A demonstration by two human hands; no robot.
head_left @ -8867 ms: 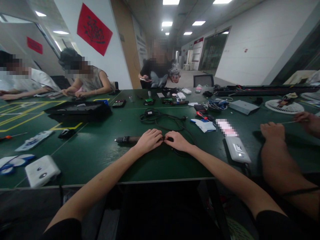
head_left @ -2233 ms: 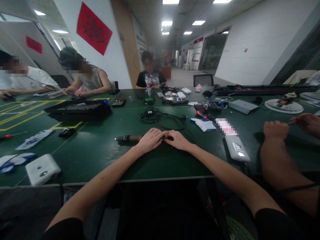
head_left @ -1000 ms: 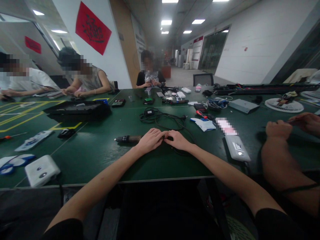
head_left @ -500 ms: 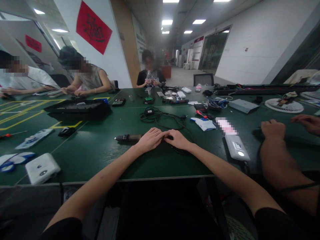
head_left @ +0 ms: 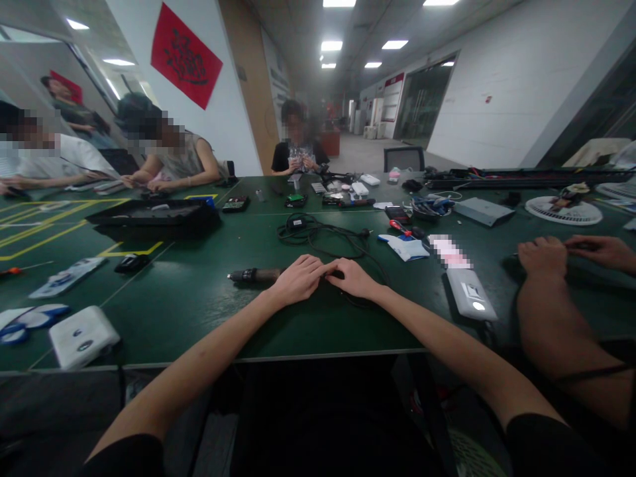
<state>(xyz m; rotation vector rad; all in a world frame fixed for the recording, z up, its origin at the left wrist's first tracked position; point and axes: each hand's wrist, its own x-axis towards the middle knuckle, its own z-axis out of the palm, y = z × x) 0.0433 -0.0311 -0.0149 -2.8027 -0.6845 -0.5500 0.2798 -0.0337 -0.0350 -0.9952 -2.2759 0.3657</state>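
An electric screwdriver lies flat on the green table, its black tip end pointing left. My left hand is closed over its body from above and hides the middle. At the tool's tail end my right hand has its fingers bent and pinched, meeting the left fingertips. Part of that end is covered by the fingers. A black cord with a plug lies in loose loops just beyond both hands.
Right of my arm sits a white device, with a co-worker's hands beyond. Blue-white packets and a red-handled screwdriver lie nearer the middle. At left are a black tray and a white box.
My hands stay almost in place on the screwdriver. At right, the co-worker's farther hand has come in close to the other one. A standing person has appeared at the back left.
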